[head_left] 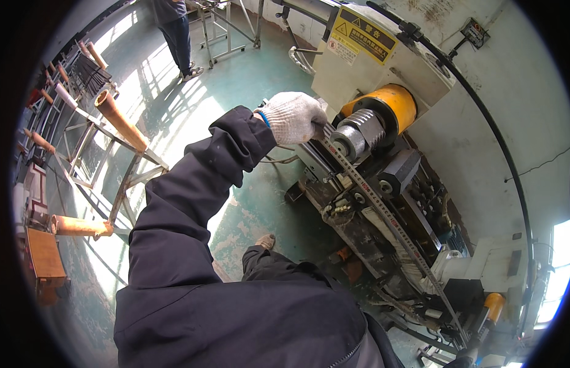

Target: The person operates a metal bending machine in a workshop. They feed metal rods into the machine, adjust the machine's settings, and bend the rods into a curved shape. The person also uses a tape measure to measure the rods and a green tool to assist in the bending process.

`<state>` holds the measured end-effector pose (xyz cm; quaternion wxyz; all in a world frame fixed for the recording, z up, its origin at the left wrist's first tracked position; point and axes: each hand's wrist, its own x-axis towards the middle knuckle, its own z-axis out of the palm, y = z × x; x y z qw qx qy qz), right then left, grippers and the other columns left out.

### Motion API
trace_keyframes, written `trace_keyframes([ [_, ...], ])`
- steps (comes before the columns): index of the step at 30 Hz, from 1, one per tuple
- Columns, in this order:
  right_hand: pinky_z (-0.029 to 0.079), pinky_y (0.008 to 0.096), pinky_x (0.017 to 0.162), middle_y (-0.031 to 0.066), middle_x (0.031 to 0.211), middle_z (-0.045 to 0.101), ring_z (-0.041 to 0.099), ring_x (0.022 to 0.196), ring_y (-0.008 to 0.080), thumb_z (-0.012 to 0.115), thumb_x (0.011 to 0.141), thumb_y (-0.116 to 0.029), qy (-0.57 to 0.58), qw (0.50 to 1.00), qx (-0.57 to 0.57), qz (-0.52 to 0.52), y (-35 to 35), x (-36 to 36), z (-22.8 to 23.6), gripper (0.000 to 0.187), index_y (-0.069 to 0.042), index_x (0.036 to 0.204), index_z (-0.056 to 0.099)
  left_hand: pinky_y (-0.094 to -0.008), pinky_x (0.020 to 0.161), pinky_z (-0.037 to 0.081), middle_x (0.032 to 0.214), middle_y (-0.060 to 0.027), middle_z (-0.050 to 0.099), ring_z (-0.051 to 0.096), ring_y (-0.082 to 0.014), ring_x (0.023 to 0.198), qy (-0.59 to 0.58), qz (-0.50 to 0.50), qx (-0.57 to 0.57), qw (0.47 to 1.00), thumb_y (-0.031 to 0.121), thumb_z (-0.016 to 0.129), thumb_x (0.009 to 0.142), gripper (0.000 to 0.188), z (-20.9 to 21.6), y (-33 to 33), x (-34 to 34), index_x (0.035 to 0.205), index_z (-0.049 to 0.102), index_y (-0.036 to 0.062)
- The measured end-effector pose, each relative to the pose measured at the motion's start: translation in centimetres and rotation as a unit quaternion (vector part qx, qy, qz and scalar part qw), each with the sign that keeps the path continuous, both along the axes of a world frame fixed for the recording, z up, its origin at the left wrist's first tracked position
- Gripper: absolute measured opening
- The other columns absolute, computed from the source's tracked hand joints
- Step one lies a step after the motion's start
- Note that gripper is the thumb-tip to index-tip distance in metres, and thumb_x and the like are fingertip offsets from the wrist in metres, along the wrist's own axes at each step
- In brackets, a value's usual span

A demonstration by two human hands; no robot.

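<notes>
White knit glove covers our left hand in the head view, its arm in a dark sleeve reaching up across the middle. Its fingers are curled closed on the upper end of a steel measuring tape, with little or no gap showing between them. From there the tape runs straight down to the right, along the long machine, and we cannot make out our right hand. Just right of our left hand are a ridged metal shaft and an orange cylinder, under a pale housing with a yellow sign. Leftward, brown tubes rest on a metal rack; farther off, another person stands on the green floor.
</notes>
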<state>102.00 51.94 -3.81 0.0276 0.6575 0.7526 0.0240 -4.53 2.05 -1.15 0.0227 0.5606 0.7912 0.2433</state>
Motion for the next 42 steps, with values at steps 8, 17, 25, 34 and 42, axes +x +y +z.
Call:
trace_keyframes([
  [8,0.047,0.0469,0.129,0.0188,0.171,0.059,0.055,0.159,0.0331,0.066,0.106,-0.011,0.006,1.0,0.021,-0.006,0.1,0.3,-0.1,0.058,-0.008,0.164,0.06,-0.0467,0.091,0.063,0.106,-0.0136,0.081,0.078,-0.0382,0.102,0.02,0.004,0.001,1.0,0.016,0.08,0.092,0.021,-0.3,0.2,-0.2,0.111,0.088,0.0132],
  [17,0.043,0.0472,0.133,0.0191,0.173,0.056,0.051,0.162,0.0317,0.062,0.111,-0.011,0.046,0.989,0.125,-0.059,-4.1,3.8,-2.2,0.05,-0.004,0.161,0.061,-0.0471,0.08,0.063,0.091,-0.0118,0.077,0.077,-0.0376,0.089,-0.007,-0.074,0.092,0.993,0.023,0.087,0.09,0.014,-1.1,-3.3,1.4,0.094,0.085,0.0093],
  [25,0.039,0.0474,0.136,0.0194,0.175,0.054,0.048,0.166,0.0305,0.059,0.115,-0.01,0.23,0.919,0.315,0.052,-10.3,-10.7,0.1,0.045,-0.001,0.158,0.063,-0.0423,0.081,0.064,0.095,-0.0092,0.079,0.079,-0.0304,0.09,-0.116,-0.042,-0.038,0.992,0.02,0.089,0.09,0.014,-3.1,-7.3,3.7,0.097,0.086,0.0086],
  [34,0.065,0.035,0.074,0.0104,0.092,0.078,0.079,0.08,0.0203,0.083,0.104,-0.019,0.743,0.611,-0.075,0.261,-29.5,-59.9,11.5,0.033,0.004,0.124,0.073,-0.0322,0.077,0.058,0.092,-0.0074,0.074,0.068,-0.0158,0.082,-0.27,-0.013,0.043,0.962,0.007,0.093,0.089,0.019,-1.4,-6.8,0.6,0.105,0.085,0.0012],
  [42,0.064,0.0299,0.081,0.009,0.099,0.08,0.077,0.087,0.0159,0.086,0.095,0.008,0.747,0.577,-0.187,0.273,-31.6,-73.9,12.7,0.024,0.007,0.118,0.078,-0.0341,0.08,0.062,0.098,-0.0109,0.077,0.075,-0.0194,0.089,-0.242,-0.033,0.167,0.955,-0.006,0.084,0.092,0.011,0.9,-3.9,-0.3,0.102,0.081,-0.0034],
])
